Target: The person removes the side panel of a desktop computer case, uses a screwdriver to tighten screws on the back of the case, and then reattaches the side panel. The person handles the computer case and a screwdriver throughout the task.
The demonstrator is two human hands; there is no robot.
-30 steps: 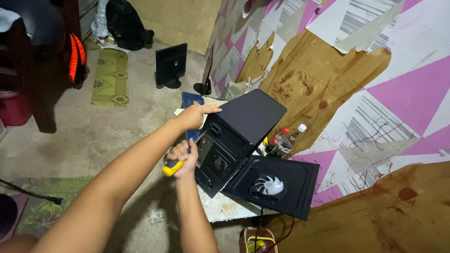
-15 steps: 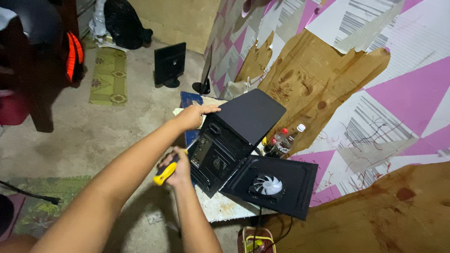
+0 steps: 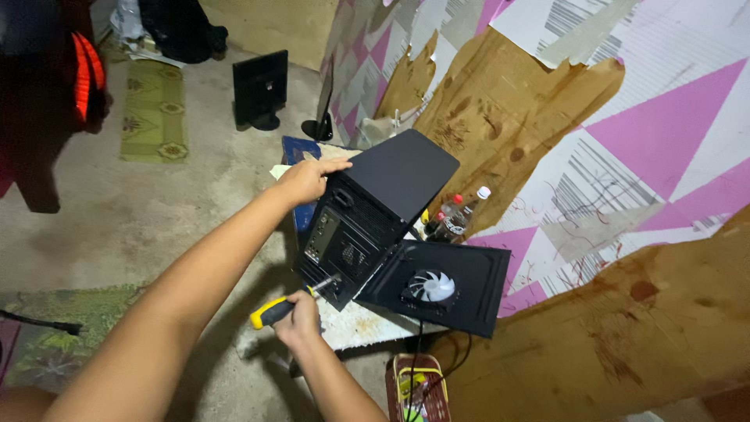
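While the left hand (image 3: 303, 180) lies open on the black PC case (image 3: 375, 211) top, right hand (image 3: 301, 316) grips a yellow-handled screwdriver (image 3: 291, 305) at its rear panel.

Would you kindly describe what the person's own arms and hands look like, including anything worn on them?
Both arms are bare as far up as the picture shows, with no sleeves in view. The left hand and the right hand wear no gloves, and no rings, watch or bracelets can be seen. No markings are visible on either arm.

Matt black metal, bare wood, rough floor
The computer case (image 3: 383, 207) looks matt black metal; the screwdriver (image 3: 291, 305) has a glossy yellow-and-black plastic handle; the floor (image 3: 156, 211) is rough concrete; the wall panel (image 3: 508, 117) is bare wood.
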